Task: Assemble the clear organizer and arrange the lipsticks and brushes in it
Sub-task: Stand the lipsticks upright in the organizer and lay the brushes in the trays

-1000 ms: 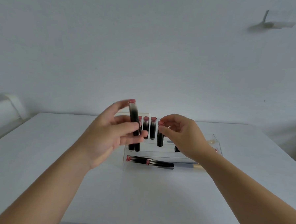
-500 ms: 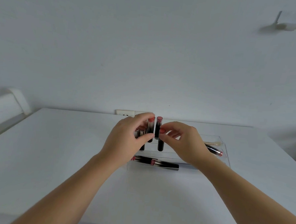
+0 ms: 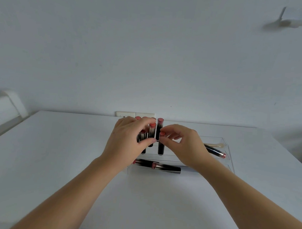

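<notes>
With the organizer (image 3: 229, 154) built on the bench (image 3: 56, 162) and several lipsticks (image 3: 159, 128) upright, both grips pinch tubes, left hand (image 3: 127, 144) and right hand (image 3: 185, 146), while others lie unsorted.

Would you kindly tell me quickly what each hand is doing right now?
Left hand: pinching an upright black lipstick tube with a pink cap.
Right hand: pinching the pink cap of another upright black lipstick.

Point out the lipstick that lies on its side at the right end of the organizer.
It is the black lipstick with its pink cap pointing right, beside the cream brush. The two other lying lipsticks are in the front trough; the rest stand upright.
</notes>
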Demonstrator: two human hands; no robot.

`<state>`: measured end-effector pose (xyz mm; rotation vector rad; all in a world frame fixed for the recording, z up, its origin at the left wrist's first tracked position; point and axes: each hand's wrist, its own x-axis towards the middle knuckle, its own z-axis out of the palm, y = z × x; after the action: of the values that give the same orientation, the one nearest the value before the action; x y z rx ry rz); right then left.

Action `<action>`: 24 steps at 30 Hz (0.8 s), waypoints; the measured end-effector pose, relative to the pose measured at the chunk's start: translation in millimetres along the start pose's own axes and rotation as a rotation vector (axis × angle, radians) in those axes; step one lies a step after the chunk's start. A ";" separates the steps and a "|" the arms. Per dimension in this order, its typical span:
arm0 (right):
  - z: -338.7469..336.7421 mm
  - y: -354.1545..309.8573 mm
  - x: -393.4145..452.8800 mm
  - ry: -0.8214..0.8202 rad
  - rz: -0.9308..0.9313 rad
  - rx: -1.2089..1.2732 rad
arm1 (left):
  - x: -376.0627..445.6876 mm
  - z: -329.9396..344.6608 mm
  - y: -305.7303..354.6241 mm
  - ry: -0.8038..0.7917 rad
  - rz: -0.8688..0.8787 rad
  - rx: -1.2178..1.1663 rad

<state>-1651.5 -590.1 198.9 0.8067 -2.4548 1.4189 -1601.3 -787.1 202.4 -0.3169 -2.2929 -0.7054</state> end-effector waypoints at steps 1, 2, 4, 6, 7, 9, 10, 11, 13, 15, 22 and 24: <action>0.3 0.4 0.2 0.003 0.000 0.000 | -0.2 0.7 -0.1 0.005 0.004 0.006; 0.4 0.8 0.4 0.005 0.000 0.001 | -0.2 1.4 -0.2 0.008 0.005 0.014; 0.5 1.4 0.4 0.009 0.001 0.003 | 0.1 2.8 -0.9 0.011 0.009 0.034; 0.6 1.8 0.0 0.011 -0.002 0.006 | 0.4 3.9 -2.0 0.013 0.018 0.054; 0.8 1.8 -0.2 0.010 -0.002 0.007 | 0.5 4.5 -2.5 0.012 0.022 0.061; 1.0 1.8 -0.5 0.006 0.001 0.005 | 1.0 5.2 -3.0 0.013 0.032 0.066; 1.0 1.8 -0.4 0.004 0.003 0.003 | 1.3 5.6 -3.2 0.018 0.042 0.069; 0.8 1.8 -0.2 0.004 0.005 0.001 | 1.9 6.1 -3.2 0.027 0.054 0.073; 0.6 1.4 0.5 0.000 0.007 0.001 | 2.8 7.4 -3.4 0.047 0.077 0.079; 0.7 0.8 1.2 -0.005 0.004 0.006 | 3.6 8.2 -4.0 0.062 0.081 0.080; 0.5 -0.5 0.5 0.008 -0.016 0.007 | 5.9 8.8 -9.4 0.032 0.093 0.123; 0.5 -0.7 0.2 0.014 -0.015 0.014 | 6.2 8.4 -9.4 0.029 0.111 0.135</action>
<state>-1651.2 -590.8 199.3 0.8141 -2.4263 1.4325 -1614.4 -789.8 197.9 -0.3649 -2.2634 -0.4939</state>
